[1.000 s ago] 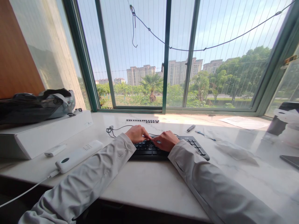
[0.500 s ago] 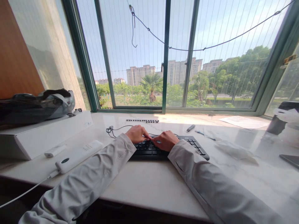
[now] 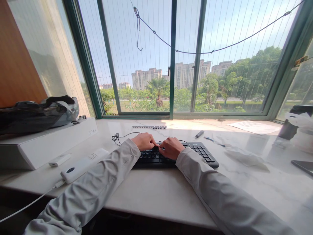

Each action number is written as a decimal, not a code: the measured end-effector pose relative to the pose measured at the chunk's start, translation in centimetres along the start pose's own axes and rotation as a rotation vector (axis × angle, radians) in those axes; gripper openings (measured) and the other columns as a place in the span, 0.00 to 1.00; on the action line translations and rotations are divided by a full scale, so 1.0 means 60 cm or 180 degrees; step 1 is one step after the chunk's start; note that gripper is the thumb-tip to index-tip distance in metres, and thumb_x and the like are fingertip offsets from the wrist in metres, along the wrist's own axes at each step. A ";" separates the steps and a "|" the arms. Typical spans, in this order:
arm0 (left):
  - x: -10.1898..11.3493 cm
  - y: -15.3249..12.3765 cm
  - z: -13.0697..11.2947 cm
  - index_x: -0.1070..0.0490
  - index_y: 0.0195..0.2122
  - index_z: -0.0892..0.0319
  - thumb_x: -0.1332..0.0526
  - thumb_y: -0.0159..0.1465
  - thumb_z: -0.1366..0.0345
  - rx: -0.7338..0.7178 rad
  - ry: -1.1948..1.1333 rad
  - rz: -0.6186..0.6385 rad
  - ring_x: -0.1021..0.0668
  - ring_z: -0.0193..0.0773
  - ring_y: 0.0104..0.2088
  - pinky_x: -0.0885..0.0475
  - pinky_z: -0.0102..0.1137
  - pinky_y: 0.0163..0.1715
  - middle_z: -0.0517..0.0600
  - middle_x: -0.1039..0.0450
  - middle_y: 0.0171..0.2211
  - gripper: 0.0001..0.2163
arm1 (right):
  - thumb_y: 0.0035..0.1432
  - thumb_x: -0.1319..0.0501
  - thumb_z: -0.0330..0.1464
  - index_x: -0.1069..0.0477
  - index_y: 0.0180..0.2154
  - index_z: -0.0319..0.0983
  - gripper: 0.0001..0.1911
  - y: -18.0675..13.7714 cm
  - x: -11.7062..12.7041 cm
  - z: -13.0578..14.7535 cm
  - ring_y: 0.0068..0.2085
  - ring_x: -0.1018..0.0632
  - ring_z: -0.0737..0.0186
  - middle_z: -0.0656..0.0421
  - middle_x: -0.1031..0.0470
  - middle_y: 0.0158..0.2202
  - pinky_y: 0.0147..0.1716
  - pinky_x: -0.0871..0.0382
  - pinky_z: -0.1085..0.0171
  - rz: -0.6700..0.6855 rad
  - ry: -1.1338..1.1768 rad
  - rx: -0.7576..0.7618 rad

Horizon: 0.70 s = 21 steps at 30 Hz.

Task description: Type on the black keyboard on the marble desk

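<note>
A black keyboard [image 3: 156, 160] lies on the marble-look desk, its number pad showing at the right. Over its upper middle keys, my left hand [image 3: 144, 141] has its fingers drawn together and pointing right. My right hand [image 3: 172, 147] is curled beside it, thumb and index fingertips almost meeting those of the left. Whatever the fingertips pinch is too small to make out. Behind the keyboard, a row of small black pieces like keycaps [image 3: 149, 127] lies in a line. A thin black cable [image 3: 122, 135] is bundled to the left of my left hand.
Left are a white power bank [image 3: 84, 165] with a cable, a small white adapter [image 3: 59, 160] and a white box [image 3: 51, 143] bearing a dark headset. Right lie a small grey tool [image 3: 200, 134], a blue-handled brush-like stick [image 3: 214, 141], plastic bags [image 3: 246, 159] and a paper sheet [image 3: 254, 127].
My right hand has shifted slightly left, and its fingers are more curled. My left hand stays at nearly the same keys. The camera view has moved a little.
</note>
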State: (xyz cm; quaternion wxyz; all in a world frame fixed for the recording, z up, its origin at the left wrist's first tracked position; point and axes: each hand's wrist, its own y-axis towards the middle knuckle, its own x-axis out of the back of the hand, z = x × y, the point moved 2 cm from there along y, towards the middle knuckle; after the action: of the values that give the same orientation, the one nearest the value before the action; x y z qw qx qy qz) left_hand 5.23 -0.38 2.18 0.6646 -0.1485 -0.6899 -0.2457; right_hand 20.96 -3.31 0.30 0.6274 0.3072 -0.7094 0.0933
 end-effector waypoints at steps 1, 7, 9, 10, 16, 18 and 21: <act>0.000 0.002 0.001 0.21 0.38 0.47 0.46 0.52 0.65 -0.0004 -0.0017 0.0022 0.26 0.35 0.27 0.37 0.26 0.26 0.48 0.21 0.28 0.17 | 0.61 0.53 0.40 0.22 0.37 0.41 0.21 0.000 0.001 0.001 0.36 0.22 0.55 0.49 0.22 0.35 0.34 0.36 0.62 -0.0004 0.0003 -0.0007; -0.006 0.000 0.007 0.21 0.40 0.47 0.44 0.54 0.63 -0.0128 -0.0207 -0.0043 0.25 0.34 0.26 0.37 0.26 0.26 0.47 0.21 0.28 0.15 | 0.61 0.53 0.39 0.22 0.38 0.43 0.21 0.000 -0.002 -0.003 0.37 0.23 0.55 0.50 0.22 0.36 0.35 0.36 0.62 -0.0037 0.0043 -0.0019; -0.009 -0.002 0.009 0.21 0.40 0.48 0.43 0.56 0.59 -0.0200 -0.0316 -0.0104 0.24 0.35 0.28 0.36 0.26 0.28 0.47 0.21 0.29 0.14 | 0.61 0.53 0.41 0.23 0.39 0.45 0.21 -0.001 -0.006 -0.008 0.37 0.22 0.55 0.51 0.22 0.36 0.35 0.36 0.62 -0.0072 0.0095 -0.0039; -0.011 -0.002 0.011 0.22 0.41 0.48 0.42 0.56 0.57 -0.0219 -0.0384 -0.0127 0.23 0.35 0.30 0.36 0.26 0.29 0.47 0.21 0.31 0.14 | 0.61 0.53 0.42 0.23 0.41 0.46 0.21 -0.001 -0.008 -0.011 0.37 0.22 0.55 0.51 0.22 0.35 0.35 0.36 0.62 -0.0100 0.0119 -0.0037; -0.021 0.005 0.021 0.21 0.40 0.51 0.39 0.56 0.57 -0.0181 -0.0879 -0.0146 0.22 0.36 0.36 0.33 0.25 0.35 0.47 0.20 0.33 0.13 | 0.63 0.53 0.42 0.25 0.45 0.48 0.20 -0.004 -0.015 -0.018 0.36 0.22 0.55 0.51 0.21 0.35 0.34 0.36 0.61 -0.0142 0.0066 0.0041; -0.024 0.007 0.024 0.21 0.39 0.51 0.38 0.55 0.58 -0.0176 -0.0993 -0.0164 0.22 0.36 0.36 0.33 0.25 0.36 0.46 0.20 0.33 0.13 | 0.63 0.54 0.42 0.25 0.46 0.48 0.21 -0.005 -0.014 -0.018 0.36 0.22 0.55 0.51 0.21 0.35 0.35 0.36 0.61 -0.0162 0.0006 0.0012; -0.027 0.007 0.028 0.21 0.39 0.52 0.37 0.54 0.58 -0.0129 -0.1146 -0.0206 0.22 0.37 0.37 0.32 0.25 0.38 0.46 0.20 0.34 0.13 | 0.64 0.56 0.42 0.26 0.47 0.48 0.22 -0.005 -0.011 -0.019 0.37 0.22 0.55 0.52 0.21 0.35 0.36 0.36 0.61 -0.0257 -0.0040 -0.0110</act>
State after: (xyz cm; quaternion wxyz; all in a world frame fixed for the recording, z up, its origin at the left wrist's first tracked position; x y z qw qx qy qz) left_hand 4.18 1.07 0.63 0.5190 -0.1812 -0.7970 -0.2502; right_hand 22.07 -2.74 -0.16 0.6314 0.3252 -0.7019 0.0537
